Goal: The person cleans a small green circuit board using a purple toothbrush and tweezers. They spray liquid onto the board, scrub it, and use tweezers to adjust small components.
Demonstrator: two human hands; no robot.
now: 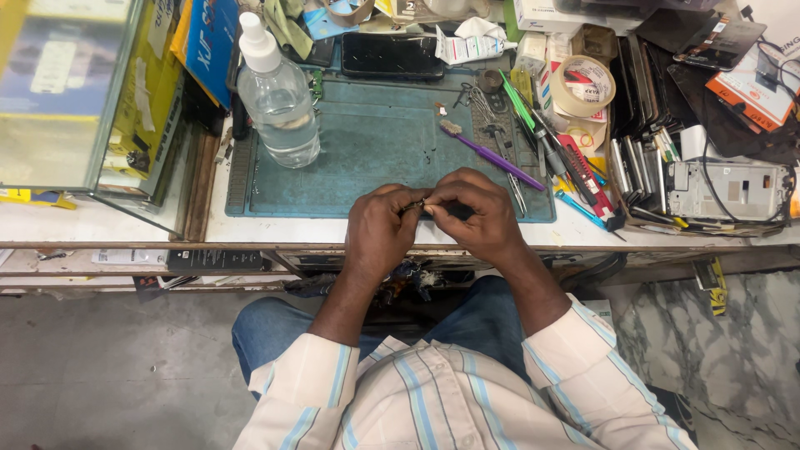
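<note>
Pinching a small dark part (414, 205) between both sets of fingertips, left hand (382, 229) and right hand (473, 215) closing tight on it from either side. Holding it just over the near edge of the teal work mat (367, 142), long axis running left-right, hands touching, purple toothbrush (490, 155) lying just beyond.

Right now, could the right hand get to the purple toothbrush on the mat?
Probably yes. The purple toothbrush lies bare on the teal mat just beyond the right hand, nothing between. But both hands pinch a small part, so the left hand must hold it alone.
</note>
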